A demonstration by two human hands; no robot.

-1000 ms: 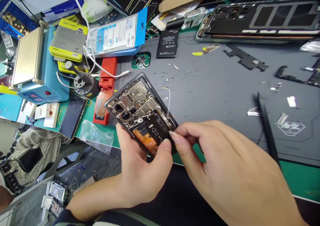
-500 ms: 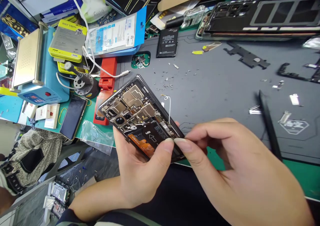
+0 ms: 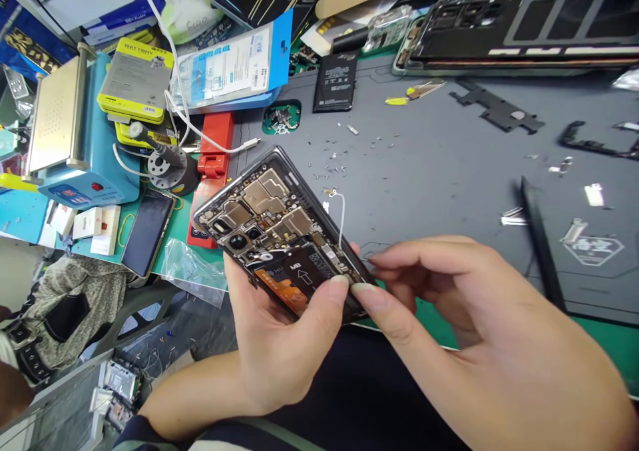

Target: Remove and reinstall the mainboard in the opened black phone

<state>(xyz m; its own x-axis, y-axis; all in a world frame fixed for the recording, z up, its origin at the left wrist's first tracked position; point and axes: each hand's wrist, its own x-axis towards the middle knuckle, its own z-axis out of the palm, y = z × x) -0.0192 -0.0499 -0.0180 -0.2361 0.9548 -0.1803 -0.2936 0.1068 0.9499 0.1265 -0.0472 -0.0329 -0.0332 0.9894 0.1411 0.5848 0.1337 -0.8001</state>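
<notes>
My left hand (image 3: pixel 284 344) holds an opened smartphone (image 3: pixel 264 191) from below, tilted, with the thumb across its front. The phone's back cover is off, so metal shields, camera lenses and a black-and-orange battery (image 3: pixel 299 275) show. A thin white cable (image 3: pixel 343 218) sticks out in a loop from the long right edge, its small connector end free over the mat. My right hand (image 3: pixel 464 324) is at the lower part of that edge, thumb tip on the frame and curled fingers just outside it. What lies under these fingertips is hidden.
Small screws (image 3: pixel 335 169) and metal bits lie scattered on the grey mat (image 3: pixel 424 171). A loose battery (image 3: pixel 335 82), another opened phone (image 3: pixel 499 32), a black bracket (image 3: pixel 496 105) and a dark stick-like tool (image 3: pixel 539 245) are around. Left stand a blue machine (image 3: pixel 94 171) and another phone (image 3: pixel 148 231).
My right thumb and index finger have moved slightly apart and down along the phone's edge. The left hand and phone are almost unmoved. The view has shifted a little.
</notes>
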